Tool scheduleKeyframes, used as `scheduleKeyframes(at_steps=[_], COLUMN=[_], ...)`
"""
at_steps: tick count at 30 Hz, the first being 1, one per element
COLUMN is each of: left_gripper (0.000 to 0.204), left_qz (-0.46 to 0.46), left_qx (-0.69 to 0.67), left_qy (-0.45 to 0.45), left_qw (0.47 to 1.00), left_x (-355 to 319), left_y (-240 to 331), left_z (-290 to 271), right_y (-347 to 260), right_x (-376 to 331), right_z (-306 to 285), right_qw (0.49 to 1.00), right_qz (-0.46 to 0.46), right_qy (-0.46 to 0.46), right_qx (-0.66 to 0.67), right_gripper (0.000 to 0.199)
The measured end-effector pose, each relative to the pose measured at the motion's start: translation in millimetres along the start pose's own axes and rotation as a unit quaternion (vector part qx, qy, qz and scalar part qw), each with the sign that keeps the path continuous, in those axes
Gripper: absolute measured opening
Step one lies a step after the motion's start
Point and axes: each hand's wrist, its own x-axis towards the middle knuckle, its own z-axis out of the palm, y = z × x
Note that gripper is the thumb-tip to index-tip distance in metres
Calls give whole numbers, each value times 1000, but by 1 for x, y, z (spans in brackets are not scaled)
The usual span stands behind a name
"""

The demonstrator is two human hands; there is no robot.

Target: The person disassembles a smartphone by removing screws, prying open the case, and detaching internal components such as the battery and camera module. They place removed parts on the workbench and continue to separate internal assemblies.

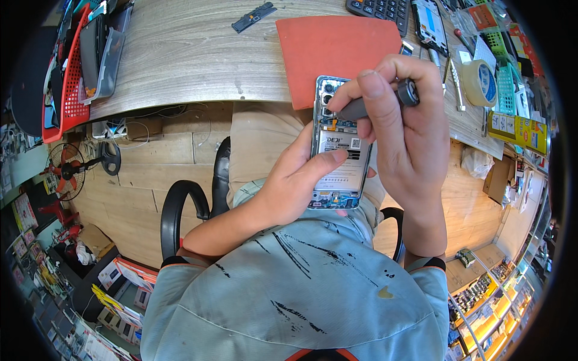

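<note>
My left hand (295,180) holds an opened smartphone (337,162) with its back cover off, thumb lying across the white battery. The circuit board and camera modules show at the phone's top end. My right hand (397,126) grips a grey screwdriver (376,102) with a round knurled cap, its tip set on the phone's upper part near the cameras. Both hands are above my lap, just in front of the table edge.
A red work mat (331,48) lies on the wooden table (180,54). A calculator (379,9), another phone (428,24), a tape roll (480,81), tweezers and green baskets sit at the right. A red basket (72,72) stands at the left. A black chair arm (180,204) is below.
</note>
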Motion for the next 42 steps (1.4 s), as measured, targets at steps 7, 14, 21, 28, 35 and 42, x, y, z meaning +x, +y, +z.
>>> scheduleKeyframes(at_steps=[7, 14, 21, 28, 35, 42], left_gripper=[47, 49, 51, 48, 49, 48], left_qz=[6, 8, 6, 29, 69, 102], left_qx=[-1, 13, 40, 44, 74, 63], left_qy=[7, 20, 27, 31, 23, -1], left_qw=[1000, 1000, 999, 998, 995, 993], left_x=[0, -1, 0, 1, 4, 5], left_y=[1, 1, -1, -5, -13, -18], left_z=[2, 2, -1, -2, -9, -12], right_y=[2, 2, -1, -3, -12, -23], right_x=[-1, -2, -2, -2, 1, 7], right_z=[1, 0, 1, 0, -2, -10], right_qw=[997, 992, 989, 988, 973, 962], right_qz=[-47, -68, -94, -91, -150, -178], right_qy=[13, 1, 2, -2, -25, -60], right_qx=[-53, -102, -118, -127, -171, -198], right_gripper=[19, 19, 17, 16, 22, 21])
